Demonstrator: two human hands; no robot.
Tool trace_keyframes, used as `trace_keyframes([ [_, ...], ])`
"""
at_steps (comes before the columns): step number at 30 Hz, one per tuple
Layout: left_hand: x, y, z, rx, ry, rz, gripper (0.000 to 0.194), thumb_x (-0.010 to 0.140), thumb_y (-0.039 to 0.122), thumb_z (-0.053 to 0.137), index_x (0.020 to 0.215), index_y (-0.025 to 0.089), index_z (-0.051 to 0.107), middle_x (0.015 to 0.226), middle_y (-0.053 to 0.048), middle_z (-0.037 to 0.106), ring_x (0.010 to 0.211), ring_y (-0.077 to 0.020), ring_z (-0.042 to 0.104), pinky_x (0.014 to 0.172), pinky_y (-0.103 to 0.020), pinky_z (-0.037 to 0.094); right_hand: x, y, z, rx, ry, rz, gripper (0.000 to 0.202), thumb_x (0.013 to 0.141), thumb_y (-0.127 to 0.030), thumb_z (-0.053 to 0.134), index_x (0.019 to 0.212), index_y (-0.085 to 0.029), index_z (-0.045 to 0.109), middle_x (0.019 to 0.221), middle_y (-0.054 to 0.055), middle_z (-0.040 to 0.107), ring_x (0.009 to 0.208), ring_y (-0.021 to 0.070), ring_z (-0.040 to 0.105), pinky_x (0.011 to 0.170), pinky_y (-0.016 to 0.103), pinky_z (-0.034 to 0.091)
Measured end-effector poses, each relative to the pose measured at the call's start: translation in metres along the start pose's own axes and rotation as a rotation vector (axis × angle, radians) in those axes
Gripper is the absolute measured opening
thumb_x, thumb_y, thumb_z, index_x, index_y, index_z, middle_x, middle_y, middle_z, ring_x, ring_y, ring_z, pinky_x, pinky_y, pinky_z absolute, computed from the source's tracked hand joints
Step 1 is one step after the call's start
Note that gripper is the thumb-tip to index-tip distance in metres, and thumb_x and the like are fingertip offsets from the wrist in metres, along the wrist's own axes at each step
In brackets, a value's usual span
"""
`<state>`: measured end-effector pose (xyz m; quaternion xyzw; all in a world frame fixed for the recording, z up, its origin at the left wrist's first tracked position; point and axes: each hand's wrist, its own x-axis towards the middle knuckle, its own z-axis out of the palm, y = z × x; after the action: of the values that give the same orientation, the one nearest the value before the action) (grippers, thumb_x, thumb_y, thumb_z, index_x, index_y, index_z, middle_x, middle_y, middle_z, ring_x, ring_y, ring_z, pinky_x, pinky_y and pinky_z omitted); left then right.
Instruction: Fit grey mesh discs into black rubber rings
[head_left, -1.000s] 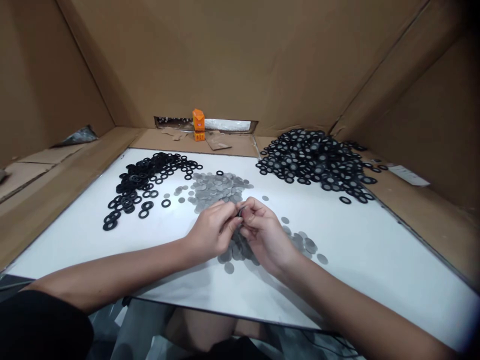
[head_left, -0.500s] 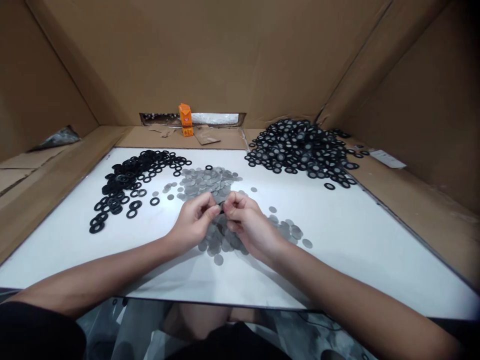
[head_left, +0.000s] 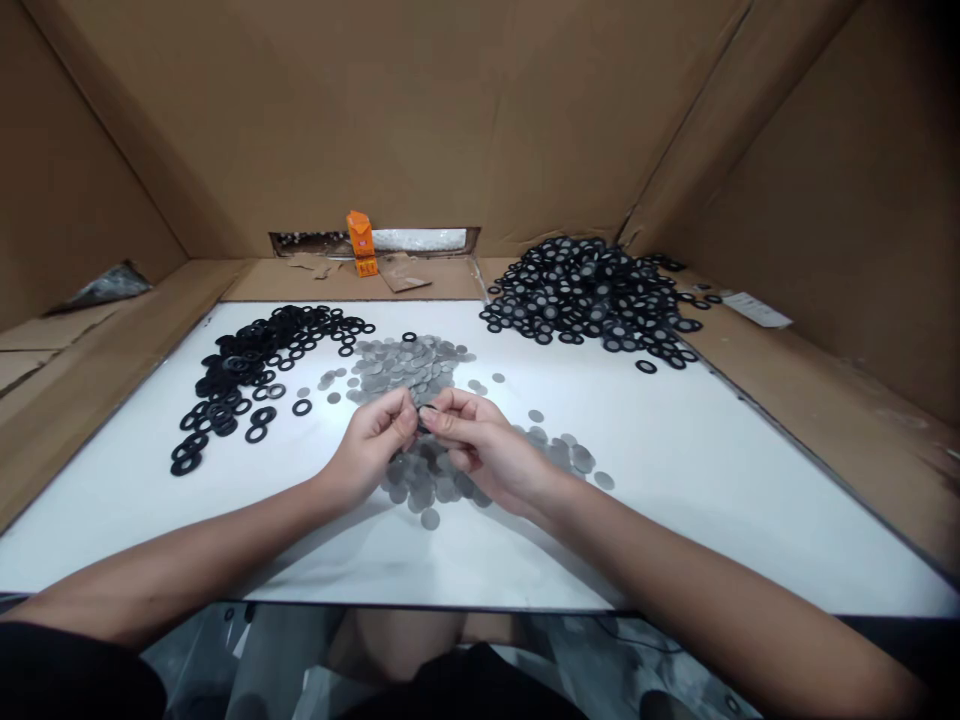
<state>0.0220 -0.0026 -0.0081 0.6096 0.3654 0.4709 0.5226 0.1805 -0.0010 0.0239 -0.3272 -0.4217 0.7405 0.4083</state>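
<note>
Over the middle of the white table, my left hand (head_left: 379, 440) and my right hand (head_left: 484, 440) meet, thumbs and fingers pinched on one black ring (head_left: 425, 410). Fingers cover most of that ring, and I cannot tell whether a disc sits in it. Thin grey mesh-like discs (head_left: 409, 365) lie in a heap just beyond my hands, with more of them below and to the right. To the left spreads a pile of black rings (head_left: 259, 350) with open centres. At the back right is a large heap of black rings with grey centres (head_left: 592, 290).
Cardboard walls (head_left: 375, 120) enclose the white table (head_left: 675, 500) at the back and sides. An orange carton (head_left: 361, 243) stands by a slot in the back wall. A white paper label (head_left: 757, 310) lies on the right cardboard ledge. A single black ring (head_left: 409, 337) rests on the disc heap.
The view has shifted slightly. Both hands stay together on the black ring, and my right thumb now lies straighter across it. The piles look the same.
</note>
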Motion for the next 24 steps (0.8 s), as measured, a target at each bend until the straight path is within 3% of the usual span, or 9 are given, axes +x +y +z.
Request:
trace_keyframes([
  [10, -0.001, -0.003, 0.0, -0.037, 0.003, 0.033, 0.04, 0.089, 0.049, 0.053, 0.067, 0.019, 0.04, 0.058, 0.004, 0.038, 0.055, -0.0097, 0.034, 0.05, -0.023, 0.026, -0.004, 0.005, 0.012, -0.008, 0.153, -0.126, 0.031, 0.067, -0.036, 0.08, 0.068, -0.017, 0.055, 0.059, -0.006, 0.05, 0.042, 0.0028, 0.025, 0.039, 0.022, 0.014],
  [14, -0.002, -0.004, -0.002, -0.035, 0.002, -0.026, 0.042, 0.088, 0.053, 0.053, 0.067, 0.019, 0.039, 0.059, 0.004, 0.035, 0.054, -0.0098, 0.032, 0.049, -0.023, 0.024, -0.005, 0.008, 0.011, -0.016, 0.14, -0.094, 0.031, 0.068, -0.036, 0.079, 0.067, -0.018, 0.054, 0.053, -0.008, 0.045, 0.041, 0.0032, 0.025, 0.038, 0.022, 0.015],
  [24, -0.002, -0.006, -0.009, -0.025, 0.009, 0.015, 0.038, 0.089, 0.047, 0.055, 0.068, 0.018, 0.041, 0.059, 0.004, 0.036, 0.054, -0.0098, 0.031, 0.05, -0.025, 0.022, -0.003, 0.001, 0.001, -0.104, 0.074, 0.018, 0.029, 0.068, -0.037, 0.079, 0.069, -0.014, 0.062, 0.062, -0.004, 0.056, 0.042, 0.0016, 0.028, 0.038, 0.021, 0.012],
])
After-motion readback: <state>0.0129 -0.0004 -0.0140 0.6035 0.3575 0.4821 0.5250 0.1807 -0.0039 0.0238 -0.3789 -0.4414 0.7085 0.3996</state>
